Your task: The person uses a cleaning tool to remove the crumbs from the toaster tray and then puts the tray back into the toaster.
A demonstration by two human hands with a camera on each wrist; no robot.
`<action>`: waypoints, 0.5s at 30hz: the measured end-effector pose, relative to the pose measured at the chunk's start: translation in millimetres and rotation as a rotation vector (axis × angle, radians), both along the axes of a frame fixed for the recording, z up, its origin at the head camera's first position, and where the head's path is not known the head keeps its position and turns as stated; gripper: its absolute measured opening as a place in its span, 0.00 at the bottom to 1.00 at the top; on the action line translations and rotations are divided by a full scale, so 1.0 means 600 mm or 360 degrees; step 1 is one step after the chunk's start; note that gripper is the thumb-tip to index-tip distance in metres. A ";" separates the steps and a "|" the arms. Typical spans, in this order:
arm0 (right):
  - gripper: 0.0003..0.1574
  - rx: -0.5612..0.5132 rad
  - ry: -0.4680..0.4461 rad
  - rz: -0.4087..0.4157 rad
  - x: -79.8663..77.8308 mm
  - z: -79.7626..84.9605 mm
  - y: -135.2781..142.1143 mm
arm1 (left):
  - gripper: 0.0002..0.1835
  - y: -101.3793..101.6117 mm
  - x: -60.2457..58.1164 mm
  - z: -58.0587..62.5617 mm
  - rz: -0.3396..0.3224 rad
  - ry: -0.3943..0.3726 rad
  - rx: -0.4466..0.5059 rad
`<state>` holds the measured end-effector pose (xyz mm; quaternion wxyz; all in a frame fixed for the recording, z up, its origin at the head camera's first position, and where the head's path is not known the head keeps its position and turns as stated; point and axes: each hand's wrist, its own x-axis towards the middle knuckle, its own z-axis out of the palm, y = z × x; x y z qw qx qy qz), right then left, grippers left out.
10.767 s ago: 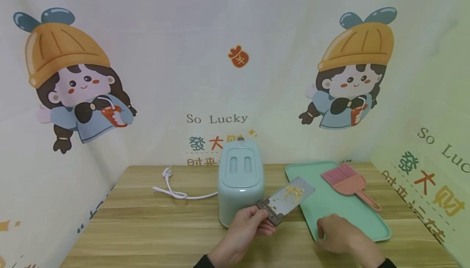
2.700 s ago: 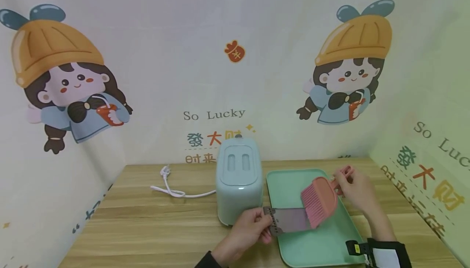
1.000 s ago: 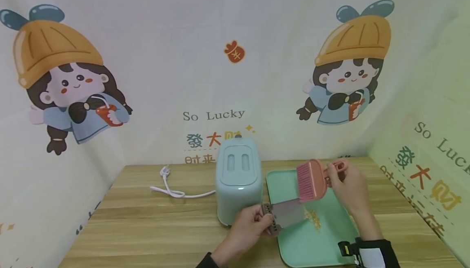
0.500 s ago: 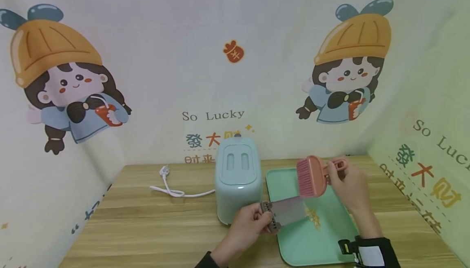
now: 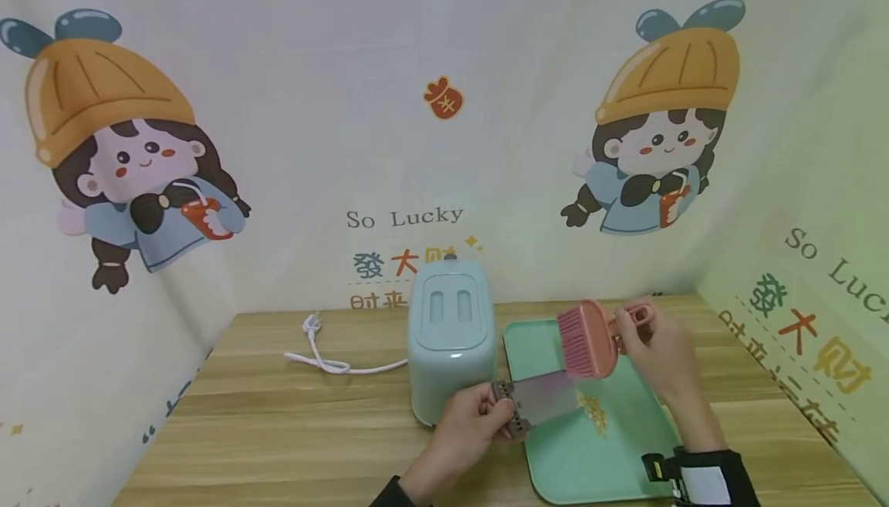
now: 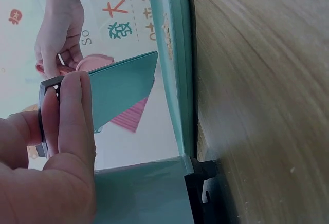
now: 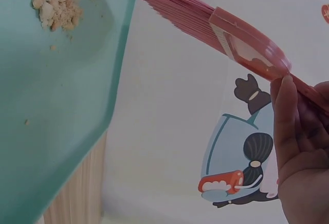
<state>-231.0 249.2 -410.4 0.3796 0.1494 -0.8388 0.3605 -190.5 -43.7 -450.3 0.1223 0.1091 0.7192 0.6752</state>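
My left hand (image 5: 472, 424) pinches the dark end of a toaster crumb tray (image 5: 545, 400), a flat metal plate tilted down toward a green serving tray (image 5: 590, 468). In my right hand (image 5: 660, 349) is the handle of a pink brush (image 5: 590, 339). Its bristles (image 7: 180, 16) reach the far edge of the crumb tray. A small pile of pale crumbs (image 5: 593, 413) lies on the green tray, just off the plate's free end. Loose bits are scattered around it in the right wrist view. From the left wrist view, the plate's underside (image 6: 123, 88) shows above the green tray.
A mint toaster (image 5: 453, 345) with a lid over its top stands left of the green tray, close to my left hand. Its white cord and plug (image 5: 326, 353) lie on the wooden table (image 5: 292, 430) to the left. A printed cloth (image 5: 312, 106) hangs behind.
Earlier the crumbs lay on the crumb tray and the brush on the green tray. My right hand has picked up the brush; the crumbs are on the green tray, which has shifted left and nearer.
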 end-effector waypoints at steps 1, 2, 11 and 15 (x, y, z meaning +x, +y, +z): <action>0.02 0.0003 -0.0015 0.0012 0.002 0.001 0.001 | 0.07 0.000 0.000 0.001 0.0003 0.0003 -0.0001; 0.02 -0.0010 -0.0033 0.0018 0.004 0.002 0.002 | 0.07 0.000 0.001 0.001 0.0006 0.0004 -0.0005; 0.03 -0.0161 -0.0033 -0.0014 0.005 0.003 0.010 | 0.09 0.003 0.000 0.003 0.0015 0.0010 -0.0016; 0.03 -0.0038 -0.0069 0.0006 0.000 -0.005 0.011 | 0.09 0.006 0.000 0.001 0.0029 0.0006 0.0001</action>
